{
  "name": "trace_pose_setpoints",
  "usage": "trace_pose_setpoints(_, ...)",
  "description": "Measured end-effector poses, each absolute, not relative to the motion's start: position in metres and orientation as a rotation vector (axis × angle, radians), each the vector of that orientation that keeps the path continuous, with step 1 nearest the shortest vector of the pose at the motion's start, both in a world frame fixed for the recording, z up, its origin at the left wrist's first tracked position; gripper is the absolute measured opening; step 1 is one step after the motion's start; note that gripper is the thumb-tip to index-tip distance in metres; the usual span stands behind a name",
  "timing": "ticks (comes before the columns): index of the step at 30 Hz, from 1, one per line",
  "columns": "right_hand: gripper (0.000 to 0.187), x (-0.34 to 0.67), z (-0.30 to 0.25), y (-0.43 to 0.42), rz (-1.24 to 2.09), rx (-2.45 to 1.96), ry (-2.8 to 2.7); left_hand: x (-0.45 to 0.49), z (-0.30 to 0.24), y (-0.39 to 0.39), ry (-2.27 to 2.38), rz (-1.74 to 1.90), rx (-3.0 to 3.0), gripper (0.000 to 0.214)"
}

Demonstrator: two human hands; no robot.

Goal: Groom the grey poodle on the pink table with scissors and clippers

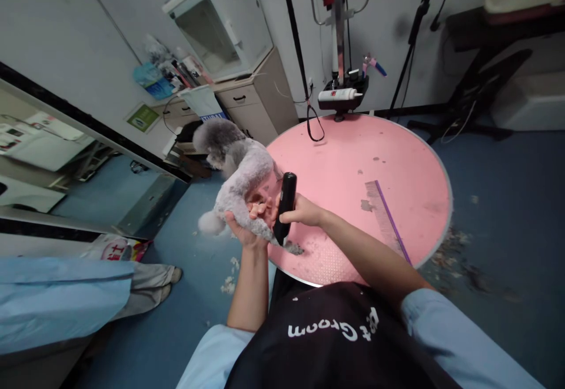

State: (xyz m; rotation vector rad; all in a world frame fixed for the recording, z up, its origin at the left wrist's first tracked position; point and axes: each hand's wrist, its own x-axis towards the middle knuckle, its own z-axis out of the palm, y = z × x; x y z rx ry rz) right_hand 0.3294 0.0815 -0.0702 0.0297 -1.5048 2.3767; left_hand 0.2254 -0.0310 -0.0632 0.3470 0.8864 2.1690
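A grey curly-coated dog is at the left edge of a round pink grooming table, its head turned away to the left. My left hand is under its rear and grips a hind leg, the fingers partly hidden by the fur. In my right hand is a black hair clipper, held nearly upright with its lower end against the leg. The paw of that leg rests on the table beside the clipper's lower end.
A purple-backed comb and loose hair tufts lie on the table. From an arm hangs a black loop; a white bottle sits in the holder behind. Another person in blue stands at left. Cut hair litters the floor.
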Motion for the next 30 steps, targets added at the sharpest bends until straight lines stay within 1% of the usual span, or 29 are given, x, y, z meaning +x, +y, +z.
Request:
trace_pose_setpoints(2,0.021,0.332,-0.072,0.086,2.389,0.113,-1.678,0.225,-0.064,-0.031,0.844,2.195,0.341,0.048)
trace_pose_setpoints(4,0.019,0.334,-0.077,0.089,2.401,0.094,-1.768,0.225,-0.065,-0.031,0.837,2.208,0.327,0.049)
trace_pose_setpoints(6,0.018,0.335,-0.086,0.091,2.406,-0.020,-1.664,0.226,-0.064,-0.033,0.868,2.199,0.299,0.051)
trace_pose_setpoints(9,0.023,0.335,-0.099,0.095,2.383,-0.138,-1.587,0.226,-0.061,-0.038,0.972,2.168,0.233,0.052)
trace_pose_setpoints(11,0.021,0.329,-0.103,0.103,2.373,-0.235,-1.565,0.227,-0.059,-0.043,1.077,2.141,0.176,0.056)
trace_pose_setpoints(12,0.020,0.323,-0.104,0.108,2.358,-0.309,-1.450,0.227,-0.058,-0.045,1.135,2.130,0.143,0.057)
trace_pose_setpoints(14,0.021,0.308,-0.102,0.118,2.267,-0.440,-1.037,0.229,-0.056,-0.050,1.235,2.117,0.083,0.058)
trace_pose_setpoints(17,0.021,0.281,-0.095,0.119,2.083,-0.495,-0.580,0.231,-0.056,-0.055,1.315,2.099,0.052,0.061)
trace_pose_setpoints(19,0.020,0.267,-0.095,0.107,2.049,-0.499,-0.506,0.231,-0.057,-0.058,1.328,2.082,0.070,0.059)
trace_pose_setpoints(24,0.017,0.260,-0.104,0.068,2.167,-0.451,-0.447,0.228,-0.059,-0.062,1.345,2.044,0.102,0.061)
trace_pose_setpoints(28,0.018,0.263,-0.105,0.066,2.090,-0.524,-0.263,0.228,-0.056,-0.063,1.337,2.001,0.125,0.059)
trace_pose_setpoints(30,0.019,0.264,-0.104,0.067,2.130,-0.481,-0.284,0.230,-0.052,-0.063,1.304,2.008,0.094,0.058)
